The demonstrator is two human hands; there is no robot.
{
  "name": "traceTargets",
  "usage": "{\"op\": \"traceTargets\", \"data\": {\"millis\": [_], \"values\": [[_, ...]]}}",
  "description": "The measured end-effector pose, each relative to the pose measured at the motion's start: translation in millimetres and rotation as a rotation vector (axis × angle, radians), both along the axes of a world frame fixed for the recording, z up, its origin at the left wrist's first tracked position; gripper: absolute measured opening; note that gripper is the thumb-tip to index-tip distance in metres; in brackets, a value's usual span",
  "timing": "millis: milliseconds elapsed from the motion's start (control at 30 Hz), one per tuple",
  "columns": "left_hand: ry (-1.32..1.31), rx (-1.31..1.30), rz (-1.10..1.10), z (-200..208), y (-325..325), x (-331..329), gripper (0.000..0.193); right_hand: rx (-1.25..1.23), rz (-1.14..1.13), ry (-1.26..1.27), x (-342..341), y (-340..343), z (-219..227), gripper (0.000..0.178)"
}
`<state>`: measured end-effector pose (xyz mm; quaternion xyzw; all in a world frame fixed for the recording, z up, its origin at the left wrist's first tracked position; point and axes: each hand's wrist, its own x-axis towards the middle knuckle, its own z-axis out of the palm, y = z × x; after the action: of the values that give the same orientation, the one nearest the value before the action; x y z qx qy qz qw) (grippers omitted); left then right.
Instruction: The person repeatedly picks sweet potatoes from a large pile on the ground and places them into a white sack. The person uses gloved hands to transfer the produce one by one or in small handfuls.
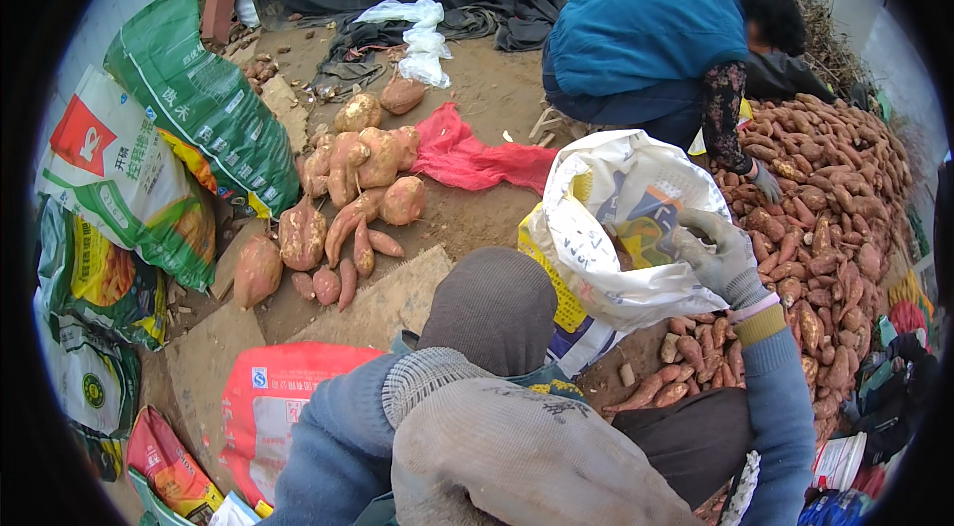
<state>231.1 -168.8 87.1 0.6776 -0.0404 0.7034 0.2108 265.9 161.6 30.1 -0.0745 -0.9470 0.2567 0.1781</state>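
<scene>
My right hand (723, 258), in a grey knitted glove, curls its fingers at the right rim of a white woven sack (656, 300). The sack stands with its mouth open, and its printed inner wall shows. My left hand (527, 451), also gloved, is very near the camera at the bottom; its fingers are hidden from view. Beyond the sack, on the right, lies a large heap of reddish sweet potatoes (810, 198). Smaller ones (686, 362) lie by the sack's near right side.
A person in a blue vest (641, 39) bends over the heap, one gloved hand (766, 182) on it. Large sweet potatoes (378, 158) lie left of centre beside a red mesh bag (477, 153). Filled green-and-white sacks (204, 94) stand at left; a red sack (283, 392) lies nearer.
</scene>
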Motion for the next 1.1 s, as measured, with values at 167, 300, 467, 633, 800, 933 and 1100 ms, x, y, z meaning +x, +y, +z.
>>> {"op": "traceTargets", "data": {"millis": [167, 300, 467, 633, 800, 933, 1100], "values": [[0.198, -0.216, 0.071, 7, -14, -31, 0.025, 0.030, -0.053, -0.052, 1, 2, -1, 0.033], [0.233, -0.468, 0.432, 11, -29, -51, 0.054, -0.007, -0.007, -0.051, 2, 3, -4, 0.033], [0.437, -0.481, 1.231, 1, -35, -69, 0.063, -0.008, -0.020, -0.097, 2, 3, -5, 0.035], [0.609, -0.514, 1.503, -19, -39, -79, 0.060, 0.021, -0.081, -0.161, 2, 5, -7, 0.036], [0.631, -0.558, 1.448, -22, -42, -80, 0.063, 0.048, -0.052, -0.151, 1, 10, -12, 0.035], [0.505, -0.576, 1.172, -11, -40, -74, 0.061, 0.066, -0.056, -0.161, -2, 10, -15, 0.037], [0.407, -0.487, 0.914, 1, -33, -53, 0.046, 0.024, -0.055, -0.203, -5, 10, -19, 0.037]]}}
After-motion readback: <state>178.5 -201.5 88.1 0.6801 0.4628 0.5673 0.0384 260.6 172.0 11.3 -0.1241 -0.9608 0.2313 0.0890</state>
